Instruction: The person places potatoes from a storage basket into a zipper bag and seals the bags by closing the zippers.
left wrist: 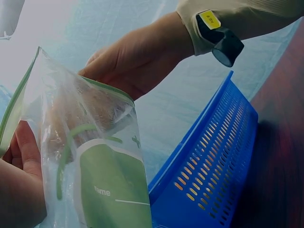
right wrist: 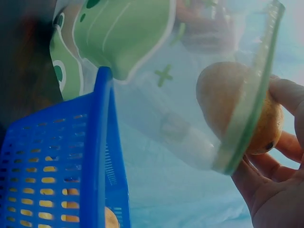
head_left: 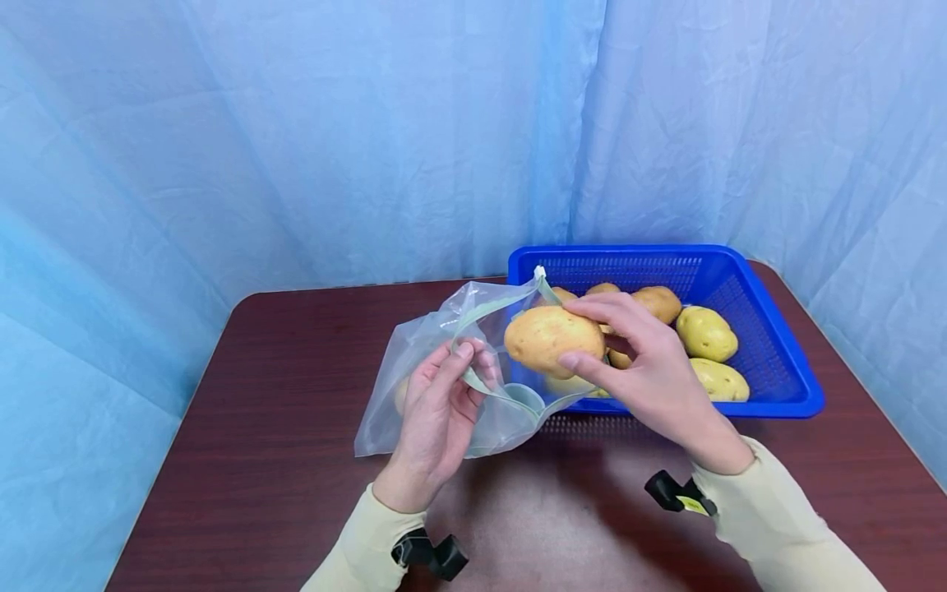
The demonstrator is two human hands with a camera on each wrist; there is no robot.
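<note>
Potato at the bag's mouth, above the basket's near-left corner.

We see the right hand (head_left: pixel 651 370) with fingers wrapped round a potato (head_left: pixel 553 339), half past the green rim of the clear bag (head_left: pixel 444 362), pinched wide by the left hand (head_left: pixel 436 411). The right wrist view shows that rim crossing the potato. Blue basket (head_left: pixel 777 362) far right; dark worktop (head_left: pixel 281 411) open at left.

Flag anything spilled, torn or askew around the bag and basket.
Nothing stands out. The clear plastic zip bag looks intact, the yellow-brown potato is whole at its mouth, and the remaining potatoes lie inside the blue plastic basket.
</note>
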